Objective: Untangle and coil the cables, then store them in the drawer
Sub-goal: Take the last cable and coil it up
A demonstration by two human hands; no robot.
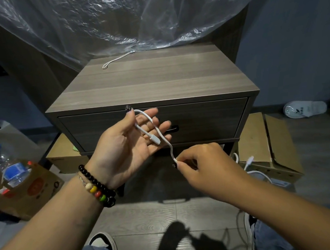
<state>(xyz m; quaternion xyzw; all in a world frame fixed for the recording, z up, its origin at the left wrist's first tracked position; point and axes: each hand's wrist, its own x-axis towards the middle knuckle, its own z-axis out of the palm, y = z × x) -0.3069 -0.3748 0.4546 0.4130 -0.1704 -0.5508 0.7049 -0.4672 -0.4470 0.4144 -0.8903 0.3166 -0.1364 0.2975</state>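
White cable (pixel 161 133) ran from open left hand (pixel 130 143) (palm up) down-right to right hand (pixel 204 166), which pinched 1 end.

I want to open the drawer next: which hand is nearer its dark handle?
Left. The left hand has its fingertips just beside the drawer handle; the right hand is lower, below the drawer front, pinching the white cable.

Matt grey wood-grain nightstand (pixel 150 81) — smooth white plastic cable (pixel 162 136), crinkled glossy plastic sheet (pixel 116 18).
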